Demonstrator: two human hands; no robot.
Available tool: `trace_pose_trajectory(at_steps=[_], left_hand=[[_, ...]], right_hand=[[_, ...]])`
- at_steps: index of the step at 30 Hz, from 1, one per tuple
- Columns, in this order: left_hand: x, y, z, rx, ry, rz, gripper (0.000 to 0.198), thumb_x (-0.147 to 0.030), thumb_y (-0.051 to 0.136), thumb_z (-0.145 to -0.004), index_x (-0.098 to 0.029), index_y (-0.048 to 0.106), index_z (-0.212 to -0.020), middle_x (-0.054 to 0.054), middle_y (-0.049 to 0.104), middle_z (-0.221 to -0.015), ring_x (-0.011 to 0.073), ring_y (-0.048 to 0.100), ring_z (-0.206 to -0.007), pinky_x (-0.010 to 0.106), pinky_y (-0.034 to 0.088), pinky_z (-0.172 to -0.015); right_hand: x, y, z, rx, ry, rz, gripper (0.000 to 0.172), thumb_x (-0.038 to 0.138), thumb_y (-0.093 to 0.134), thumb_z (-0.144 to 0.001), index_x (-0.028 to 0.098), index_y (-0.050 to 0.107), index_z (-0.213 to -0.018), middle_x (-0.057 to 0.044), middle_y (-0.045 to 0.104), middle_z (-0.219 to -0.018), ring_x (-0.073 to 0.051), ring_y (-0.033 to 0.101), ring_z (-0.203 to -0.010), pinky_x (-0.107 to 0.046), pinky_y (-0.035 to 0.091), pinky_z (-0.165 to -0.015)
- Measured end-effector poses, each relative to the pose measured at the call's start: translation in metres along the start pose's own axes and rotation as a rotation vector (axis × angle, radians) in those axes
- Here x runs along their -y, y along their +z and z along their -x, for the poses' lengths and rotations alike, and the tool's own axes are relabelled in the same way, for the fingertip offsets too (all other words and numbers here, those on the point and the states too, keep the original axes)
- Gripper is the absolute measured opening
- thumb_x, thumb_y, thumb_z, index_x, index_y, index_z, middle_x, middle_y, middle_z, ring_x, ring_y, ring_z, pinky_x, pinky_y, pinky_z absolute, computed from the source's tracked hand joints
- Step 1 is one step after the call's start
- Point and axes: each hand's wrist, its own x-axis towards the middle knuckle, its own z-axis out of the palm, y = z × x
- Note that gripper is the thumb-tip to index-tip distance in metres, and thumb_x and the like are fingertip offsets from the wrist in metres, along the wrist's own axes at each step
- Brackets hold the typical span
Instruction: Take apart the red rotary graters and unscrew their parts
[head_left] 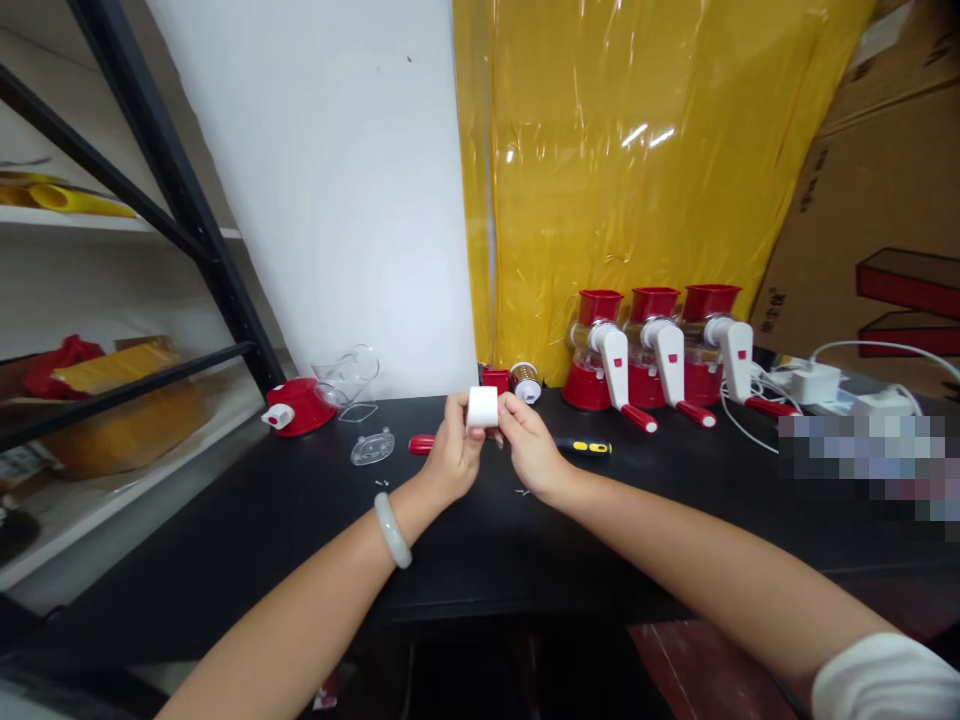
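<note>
Both hands meet above the middle of a black table (225,540), closed on a small white plastic part (482,406). My left hand (452,455), with a pale bangle on its wrist, grips the part from the left. My right hand (529,445) pinches it from the right. Just behind the hands lie a red handle piece (421,443) and a black and yellow screwdriver (590,447). Three assembled red and white hand-crank grinders (654,355) stand in a row at the back right.
A red base (298,407), a clear hopper (349,377) and a clear plastic plate (373,447) sit at the back left. A metal shelf rack (172,200) rises on the left. White chargers and cables (814,385) lie at the right, cardboard boxes (877,200) behind.
</note>
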Motion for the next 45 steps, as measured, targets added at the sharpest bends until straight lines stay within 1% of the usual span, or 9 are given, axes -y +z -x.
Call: trace_pose_trajectory(at_steps=[2, 5, 11, 17, 22, 32, 38, 42, 45], left_hand=[[0.003, 0.002, 0.002, -0.001, 0.022, -0.060, 0.054, -0.065, 0.028, -0.095, -0.018, 0.040, -0.118, 0.008, 0.060, -0.092, 0.0191, 0.059, -0.076, 0.033, 0.047, -0.070], [0.009, 0.005, 0.004, -0.050, 0.043, -0.138, 0.055, -0.065, 0.029, -0.094, -0.017, 0.040, -0.119, 0.010, 0.059, -0.099, 0.0203, 0.059, -0.081, 0.034, 0.047, -0.071], [0.016, 0.008, 0.003, -0.093, 0.099, -0.169, 0.060, -0.068, 0.030, -0.092, -0.017, 0.044, -0.119, 0.011, 0.058, -0.104, 0.0210, 0.059, -0.087, 0.033, 0.047, -0.073], [0.012, 0.007, 0.000, -0.114, 0.149, -0.175, 0.063, -0.071, 0.028, -0.091, -0.018, 0.045, -0.119, 0.011, 0.059, -0.104, 0.0207, 0.059, -0.087, 0.034, 0.047, -0.074], [0.005, 0.005, -0.002, -0.121, 0.165, -0.174, 0.064, -0.072, 0.027, -0.090, -0.018, 0.047, -0.117, 0.012, 0.060, -0.107, 0.0224, 0.060, -0.093, 0.035, 0.048, -0.077], [-0.002, 0.003, -0.004, -0.132, 0.208, -0.174, 0.064, -0.073, 0.026, -0.089, -0.018, 0.051, -0.109, 0.008, 0.061, -0.093, 0.0183, 0.060, -0.078, 0.031, 0.047, -0.068], [-0.004, 0.005, -0.006, -0.140, 0.184, -0.197, 0.067, -0.075, 0.024, -0.088, -0.018, 0.052, -0.107, 0.006, 0.061, -0.088, 0.0169, 0.059, -0.072, 0.029, 0.047, -0.062], [-0.005, 0.002, -0.008, -0.119, 0.186, -0.228, 0.070, -0.077, 0.023, -0.087, -0.017, 0.055, -0.103, 0.008, 0.062, -0.088, 0.0185, 0.060, -0.076, 0.031, 0.048, -0.065], [0.002, -0.006, -0.010, -0.196, 0.082, -0.159, 0.067, -0.074, 0.024, -0.089, -0.017, 0.055, -0.107, 0.007, 0.062, -0.086, 0.0171, 0.062, -0.072, 0.031, 0.051, -0.064]], right_hand=[[0.001, -0.002, 0.001, -0.010, -0.007, 0.060, 0.032, 0.050, 0.049, -0.090, 0.022, 0.047, -0.075, 0.004, 0.042, -0.066, -0.012, 0.038, -0.060, -0.027, 0.032, -0.057], [-0.001, -0.007, 0.003, -0.010, -0.007, 0.151, 0.028, 0.045, 0.046, -0.092, 0.021, 0.048, -0.077, 0.003, 0.046, -0.071, -0.012, 0.041, -0.064, -0.028, 0.035, -0.061], [-0.008, -0.014, 0.007, -0.001, -0.010, 0.147, 0.030, 0.045, 0.044, -0.095, 0.022, 0.046, -0.076, 0.003, 0.046, -0.068, -0.013, 0.043, -0.062, -0.028, 0.035, -0.061], [-0.004, -0.011, 0.012, -0.017, -0.039, 0.131, 0.031, 0.046, 0.043, -0.096, 0.022, 0.046, -0.076, 0.003, 0.047, -0.068, -0.013, 0.044, -0.062, -0.029, 0.036, -0.061], [-0.001, -0.007, 0.018, -0.045, -0.030, 0.092, 0.031, 0.044, 0.043, -0.097, 0.022, 0.047, -0.075, 0.003, 0.046, -0.067, -0.013, 0.046, -0.062, -0.028, 0.037, -0.060], [0.003, 0.001, 0.029, -0.128, -0.027, 0.086, 0.033, 0.044, 0.042, -0.098, 0.022, 0.049, -0.075, 0.003, 0.049, -0.065, -0.013, 0.046, -0.061, -0.028, 0.036, -0.058], [0.000, 0.002, 0.030, -0.135, -0.033, 0.039, 0.033, 0.048, 0.042, -0.098, 0.022, 0.050, -0.079, 0.002, 0.050, -0.067, -0.013, 0.048, -0.061, -0.028, 0.038, -0.059], [0.001, 0.004, 0.030, -0.141, -0.023, 0.021, 0.032, 0.049, 0.044, -0.097, 0.022, 0.049, -0.080, 0.003, 0.050, -0.068, -0.012, 0.048, -0.061, -0.028, 0.039, -0.060], [0.009, 0.001, 0.027, -0.189, -0.057, -0.052, 0.033, 0.051, 0.044, -0.096, 0.023, 0.045, -0.079, 0.004, 0.046, -0.066, -0.012, 0.045, -0.058, -0.027, 0.039, -0.058]])
